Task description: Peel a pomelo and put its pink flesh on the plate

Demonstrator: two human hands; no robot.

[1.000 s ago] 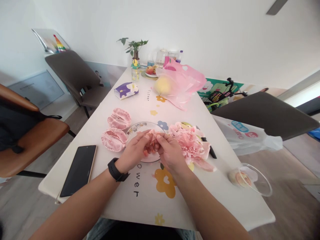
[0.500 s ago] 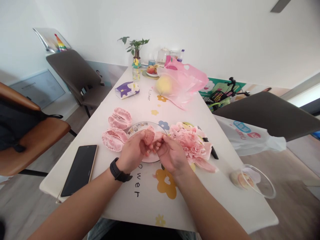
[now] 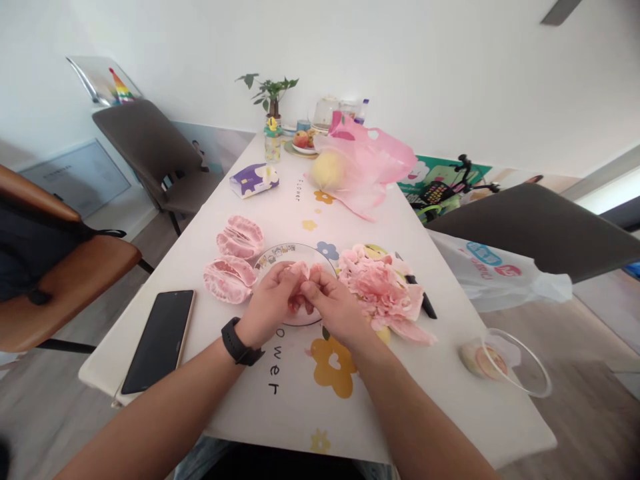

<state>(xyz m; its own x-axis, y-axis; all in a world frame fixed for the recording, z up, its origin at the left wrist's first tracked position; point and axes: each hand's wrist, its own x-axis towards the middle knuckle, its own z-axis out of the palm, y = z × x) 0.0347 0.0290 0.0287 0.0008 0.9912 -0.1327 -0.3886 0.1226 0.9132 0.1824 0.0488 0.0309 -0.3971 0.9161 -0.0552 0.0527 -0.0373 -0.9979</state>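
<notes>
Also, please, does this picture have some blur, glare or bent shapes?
Head view: wide-angle stretching, with the table flaring toward the camera and the dark chair at right pulled wide; light soft, shadows faint; a bright strip at the right edge; the pink pulp between the left hand and right hand lacks fine detail; the yellow fruit looks hazy.
</notes>
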